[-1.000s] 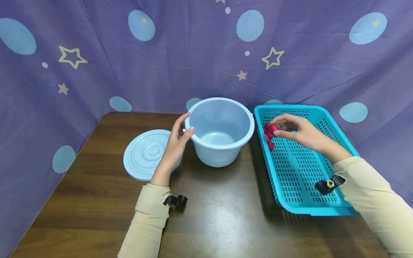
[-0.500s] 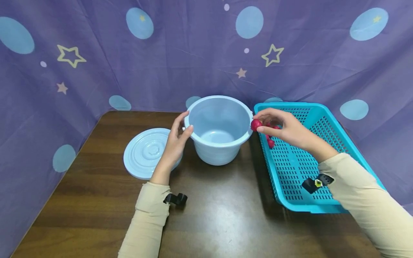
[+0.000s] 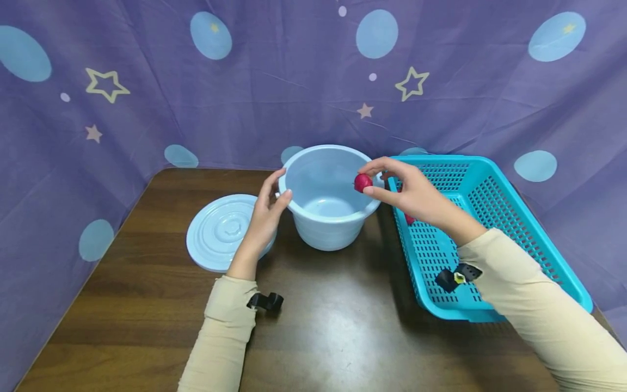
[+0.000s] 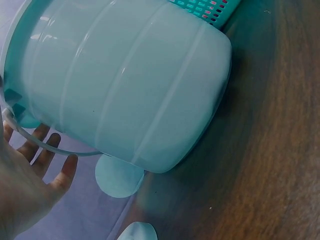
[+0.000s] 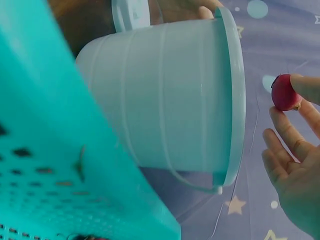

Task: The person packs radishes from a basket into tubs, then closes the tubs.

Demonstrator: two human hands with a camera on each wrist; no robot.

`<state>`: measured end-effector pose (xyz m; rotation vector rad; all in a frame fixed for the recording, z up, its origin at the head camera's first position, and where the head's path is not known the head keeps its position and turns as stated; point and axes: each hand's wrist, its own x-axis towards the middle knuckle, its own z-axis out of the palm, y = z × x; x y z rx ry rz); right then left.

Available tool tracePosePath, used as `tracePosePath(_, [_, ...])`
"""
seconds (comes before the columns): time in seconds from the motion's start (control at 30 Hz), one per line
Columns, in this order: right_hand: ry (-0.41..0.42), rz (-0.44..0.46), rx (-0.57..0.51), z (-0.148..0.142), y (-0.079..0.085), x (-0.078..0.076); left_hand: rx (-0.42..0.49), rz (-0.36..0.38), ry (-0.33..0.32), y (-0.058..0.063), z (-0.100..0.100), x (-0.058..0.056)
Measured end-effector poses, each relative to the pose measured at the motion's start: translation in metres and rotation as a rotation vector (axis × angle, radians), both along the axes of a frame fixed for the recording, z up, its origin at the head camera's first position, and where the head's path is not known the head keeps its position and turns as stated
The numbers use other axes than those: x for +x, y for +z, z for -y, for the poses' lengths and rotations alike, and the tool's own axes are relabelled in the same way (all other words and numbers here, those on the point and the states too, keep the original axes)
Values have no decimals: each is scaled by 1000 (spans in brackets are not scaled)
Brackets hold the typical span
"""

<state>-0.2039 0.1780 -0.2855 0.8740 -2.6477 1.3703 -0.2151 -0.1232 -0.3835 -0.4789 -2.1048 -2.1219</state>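
A small round red radish (image 3: 362, 183) is pinched between the thumb and fingertips of my right hand (image 3: 413, 193). It hangs over the right side of the mouth of a light blue bucket (image 3: 328, 234). Seen from the right wrist, the radish (image 5: 286, 93) is just beyond the bucket's rim (image 5: 238, 100), with the other fingers spread below it. My left hand (image 3: 260, 223) holds the bucket's left rim, thumb on top. In the left wrist view, its fingers (image 4: 63, 177) lie around the bucket's thin bail handle (image 4: 75, 152). More red radishes (image 3: 409, 219) sit in the basket, mostly hidden behind my right hand.
A turquoise perforated basket (image 3: 443, 313) stands right of the bucket, under my right forearm. Left of the bucket a round light blue lid (image 3: 215, 234) lies flat on the wooden table (image 3: 313, 332), partly behind my left hand. A purple curtain (image 3: 274, 81) hangs behind.
My right hand has lifted a radish out of the basket and carried it left over the bucket's mouth. My left hand has stayed at the bucket's rim.
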Motion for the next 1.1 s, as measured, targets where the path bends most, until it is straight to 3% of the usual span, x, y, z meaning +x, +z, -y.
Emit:
tracePosePath(0.5, [118, -27, 74, 24, -6, -5, -2, 0, 17, 0, 2, 1])
tracePosePath(0.8, [106, -19, 114, 20, -6, -6, -9, -13, 18, 0, 0, 0])
tracePosePath(1.1, [65, -11, 69, 6, -5, -8, -11, -17, 19, 0, 0, 0])
